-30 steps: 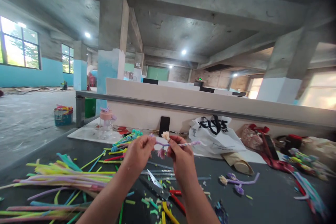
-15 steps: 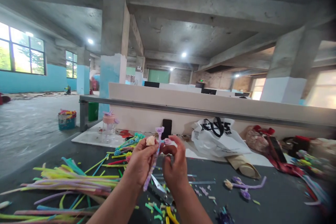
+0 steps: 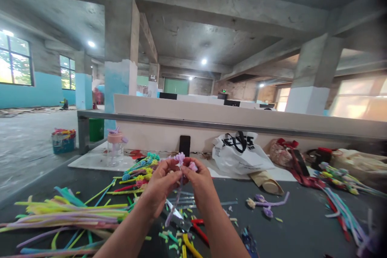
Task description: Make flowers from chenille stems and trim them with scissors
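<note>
Both hands meet over the middle of the table around a pipe-cleaner flower [image 3: 179, 158] with a pale purple bloom on top. Its fuzzy stem [image 3: 172, 212] hangs down between the wrists. My left hand [image 3: 161, 181] pinches the flower just below the bloom, and my right hand [image 3: 198, 181] closes on it from the other side. A small pink blossom [image 3: 192, 166] shows above the right fingers. The cream blossom is mostly hidden by the left fingers. Beneath the hands lie scissors [image 3: 180, 221] and pliers with red handles [image 3: 200, 229].
Loose pipe cleaners [image 3: 75, 213] cover the left side. Finished flowers [image 3: 140, 175] lie behind them. A purple branched flower [image 3: 267, 205] rests at right. At the back stand a bottle [image 3: 115, 149], a phone [image 3: 185, 146] and a white bag [image 3: 240, 157].
The right hand has come in from beside the flower to grip it, its raised fingers now closed. The cream blossom has gone mostly behind the left fingers. The view has turned slightly right.
</note>
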Demonstrator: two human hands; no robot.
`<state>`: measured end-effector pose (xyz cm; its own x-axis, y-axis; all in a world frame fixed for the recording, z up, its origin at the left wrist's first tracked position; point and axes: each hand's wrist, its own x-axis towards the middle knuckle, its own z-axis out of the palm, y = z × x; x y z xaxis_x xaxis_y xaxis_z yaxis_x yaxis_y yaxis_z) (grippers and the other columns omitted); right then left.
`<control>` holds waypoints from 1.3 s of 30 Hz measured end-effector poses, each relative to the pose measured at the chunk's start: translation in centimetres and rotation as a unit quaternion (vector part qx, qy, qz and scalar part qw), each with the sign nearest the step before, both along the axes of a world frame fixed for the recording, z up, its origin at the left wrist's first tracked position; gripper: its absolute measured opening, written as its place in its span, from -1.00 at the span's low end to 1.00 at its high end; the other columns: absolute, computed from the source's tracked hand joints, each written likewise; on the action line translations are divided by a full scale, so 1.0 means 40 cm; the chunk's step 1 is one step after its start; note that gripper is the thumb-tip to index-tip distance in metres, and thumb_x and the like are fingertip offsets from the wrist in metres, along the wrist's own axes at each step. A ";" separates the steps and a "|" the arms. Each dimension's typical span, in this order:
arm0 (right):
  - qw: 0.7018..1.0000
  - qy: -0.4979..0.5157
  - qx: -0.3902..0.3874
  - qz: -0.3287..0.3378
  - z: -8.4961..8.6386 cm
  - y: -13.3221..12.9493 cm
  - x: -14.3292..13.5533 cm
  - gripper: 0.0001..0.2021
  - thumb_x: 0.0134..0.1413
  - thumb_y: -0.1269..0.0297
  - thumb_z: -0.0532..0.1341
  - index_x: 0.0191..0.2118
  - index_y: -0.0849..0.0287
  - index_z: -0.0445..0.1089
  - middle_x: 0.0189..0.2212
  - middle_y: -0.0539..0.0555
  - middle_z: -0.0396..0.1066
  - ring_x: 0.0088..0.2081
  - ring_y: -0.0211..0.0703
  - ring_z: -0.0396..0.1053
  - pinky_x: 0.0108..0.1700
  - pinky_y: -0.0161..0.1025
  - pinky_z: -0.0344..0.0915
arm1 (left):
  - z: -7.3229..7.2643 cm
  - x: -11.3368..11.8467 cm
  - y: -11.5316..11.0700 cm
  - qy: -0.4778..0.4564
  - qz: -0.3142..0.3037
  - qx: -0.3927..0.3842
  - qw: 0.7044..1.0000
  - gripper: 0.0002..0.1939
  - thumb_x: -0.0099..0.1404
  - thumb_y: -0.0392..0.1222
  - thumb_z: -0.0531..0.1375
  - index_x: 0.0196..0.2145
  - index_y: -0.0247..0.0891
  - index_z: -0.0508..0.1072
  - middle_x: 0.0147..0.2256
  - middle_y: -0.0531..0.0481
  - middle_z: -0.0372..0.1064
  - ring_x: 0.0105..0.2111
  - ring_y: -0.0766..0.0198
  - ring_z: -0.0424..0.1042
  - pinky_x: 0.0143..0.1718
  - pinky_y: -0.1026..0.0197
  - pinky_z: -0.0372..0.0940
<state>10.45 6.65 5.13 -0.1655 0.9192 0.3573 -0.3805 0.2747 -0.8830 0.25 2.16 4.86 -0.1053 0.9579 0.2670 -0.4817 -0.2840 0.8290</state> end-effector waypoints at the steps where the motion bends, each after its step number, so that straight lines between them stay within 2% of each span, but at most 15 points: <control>1: 1.000 -0.006 0.003 0.000 -0.001 -0.002 -0.002 -0.76 -0.34 0.29 0.36 -0.42 0.20 0.39 -0.62 -0.09 0.29 -0.61 -0.34 0.17 -0.56 -0.37 0.13 | 0.003 -0.004 0.000 0.002 -0.004 -0.007 1.000 -0.72 -0.02 -0.22 0.27 -0.30 -0.29 0.40 -0.38 0.02 0.40 -0.47 0.38 0.35 -0.43 0.34 0.23; 5: 0.999 -0.031 0.021 0.002 -0.002 -0.019 -0.013 -0.75 -0.29 0.34 0.32 -0.34 0.18 0.38 -0.51 -0.08 0.30 -0.52 -0.33 0.22 -0.46 -0.37 0.18 | 0.004 -0.020 0.005 0.006 -0.018 0.001 1.000 -0.80 -0.02 -0.20 0.28 -0.41 -0.36 0.45 -0.47 -0.01 0.42 -0.51 0.39 0.35 -0.44 0.35 0.23; 8: 0.998 -0.050 0.042 0.003 0.002 -0.025 -0.015 -0.61 -0.30 0.35 0.32 -0.20 0.11 0.32 -0.39 -0.07 0.28 -0.48 -0.34 0.24 -0.42 -0.37 0.21 | -0.002 -0.027 0.012 -0.011 -0.033 -0.010 0.999 -0.81 -0.04 -0.21 0.30 -0.44 -0.36 0.47 -0.50 0.01 0.43 -0.56 0.42 0.35 -0.50 0.38 0.22; 11: 0.995 -0.080 0.064 0.002 0.013 -0.010 0.001 -0.46 -0.32 0.30 0.30 -0.08 0.07 0.21 -0.32 -0.03 0.27 -0.41 -0.28 0.28 -0.39 -0.35 0.23 | -0.002 -0.037 0.018 -0.036 -0.021 -0.025 0.999 -0.81 -0.05 -0.19 0.31 -0.44 -0.33 0.47 -0.53 0.04 0.43 -0.58 0.43 0.36 -0.53 0.38 0.23; 13: 0.990 -0.118 0.076 -0.024 0.013 0.004 0.022 -0.46 -0.22 0.22 0.22 -0.01 0.04 0.12 -0.27 0.00 0.25 -0.38 -0.26 0.28 -0.37 -0.33 0.23 | 0.002 -0.046 0.019 -0.053 -0.002 -0.027 0.998 -0.78 -0.08 -0.19 0.32 -0.44 -0.33 0.47 -0.52 0.04 0.44 -0.58 0.41 0.37 -0.53 0.37 0.25; 15: 0.977 -0.183 0.085 -0.066 -0.005 0.009 0.048 -0.48 -0.15 0.24 0.16 0.02 0.03 0.06 -0.24 0.01 0.22 -0.37 -0.26 0.26 -0.35 -0.32 0.22 | 0.007 -0.055 0.017 -0.060 0.007 -0.028 0.998 -0.76 -0.11 -0.20 0.34 -0.43 -0.33 0.47 -0.50 0.03 0.45 -0.57 0.40 0.38 -0.54 0.37 0.27; 17: 0.951 -0.282 0.086 -0.099 -0.046 -0.004 0.073 -0.54 -0.15 0.31 0.12 -0.02 0.11 0.13 -0.35 0.01 0.24 -0.44 -0.24 0.23 -0.37 -0.28 0.21 | 0.012 -0.060 0.011 -0.063 0.005 -0.028 0.998 -0.74 -0.13 -0.22 0.35 -0.43 -0.35 0.47 -0.50 0.03 0.44 -0.58 0.41 0.38 -0.57 0.38 0.26; 19: 0.910 -0.389 0.091 -0.113 -0.104 -0.033 0.097 -0.57 -0.24 0.43 0.13 -0.10 0.21 0.25 -0.44 0.03 0.27 -0.45 -0.17 0.24 -0.34 -0.22 0.20 | 0.017 -0.061 0.003 -0.067 -0.004 -0.028 0.997 -0.75 -0.14 -0.24 0.36 -0.45 -0.35 0.46 -0.52 0.04 0.43 -0.58 0.42 0.37 -0.57 0.39 0.26; 20: 0.888 -0.434 0.097 -0.116 -0.136 -0.051 0.108 -0.56 -0.26 0.46 0.11 -0.10 0.23 0.28 -0.43 0.06 0.30 -0.43 -0.13 0.27 -0.30 -0.18 0.20 | 0.018 -0.060 -0.001 -0.071 -0.008 -0.030 0.997 -0.76 -0.14 -0.26 0.36 -0.46 -0.36 0.45 -0.53 0.04 0.43 -0.58 0.42 0.37 -0.57 0.39 0.26; 23: 0.820 -0.547 0.117 -0.116 -0.215 -0.098 0.132 -0.50 -0.36 0.51 0.14 -0.12 0.23 0.34 -0.23 0.20 0.35 -0.15 0.07 0.26 -0.08 -0.09 0.12 | 0.020 -0.053 -0.012 -0.090 -0.024 -0.035 0.995 -0.78 -0.15 -0.30 0.36 -0.52 -0.35 0.41 -0.55 0.04 0.42 -0.58 0.42 0.37 -0.57 0.40 0.26; 26: 0.762 -0.628 0.112 -0.111 -0.253 -0.119 0.136 -0.49 -0.43 0.50 0.17 -0.15 0.25 0.38 -0.17 0.28 0.34 -0.09 0.21 0.24 -0.04 0.01 0.09 | 0.022 -0.051 -0.019 -0.110 -0.055 -0.024 0.992 -0.79 -0.14 -0.32 0.36 -0.51 -0.34 0.40 -0.57 0.05 0.41 -0.57 0.39 0.39 -0.56 0.38 0.28; 28: 0.735 -0.660 0.109 -0.106 -0.258 -0.119 0.131 -0.49 -0.37 0.49 0.16 -0.11 0.24 0.35 -0.14 0.30 0.32 -0.11 0.18 0.30 -0.09 -0.04 0.17 | 0.024 -0.053 -0.022 -0.123 -0.074 -0.025 0.989 -0.80 -0.12 -0.34 0.35 -0.49 -0.35 0.41 -0.56 0.04 0.40 -0.56 0.37 0.40 -0.54 0.36 0.30; 31: 0.713 -0.686 0.108 -0.096 -0.259 -0.110 0.122 -0.49 -0.31 0.49 0.13 -0.07 0.18 0.31 -0.09 0.28 0.28 -0.19 0.05 0.39 -0.19 -0.18 0.25 | 0.027 -0.059 -0.025 -0.143 -0.098 -0.038 0.984 -0.81 -0.11 -0.37 0.34 -0.48 -0.36 0.43 -0.54 0.02 0.40 -0.54 0.35 0.41 -0.50 0.33 0.33; 33: 0.705 -0.694 0.107 -0.094 -0.261 -0.103 0.122 -0.47 -0.31 0.47 0.14 -0.05 0.16 0.29 -0.10 0.28 0.28 -0.22 0.03 0.41 -0.22 -0.21 0.27 | 0.028 -0.063 -0.027 -0.150 -0.108 -0.046 0.982 -0.83 -0.09 -0.36 0.33 -0.48 -0.37 0.43 -0.53 0.00 0.39 -0.52 0.32 0.42 -0.46 0.29 0.35; 39: 0.705 -0.694 0.097 -0.115 -0.270 -0.089 0.136 -0.48 -0.28 0.38 0.14 -0.04 0.20 0.30 -0.23 0.36 0.35 -0.24 0.29 0.38 -0.25 0.03 0.20 | 0.026 -0.070 -0.031 -0.153 -0.170 -0.025 0.973 -0.86 -0.03 -0.32 0.30 -0.48 -0.39 0.42 -0.52 0.02 0.32 -0.47 0.32 0.39 -0.32 0.19 0.36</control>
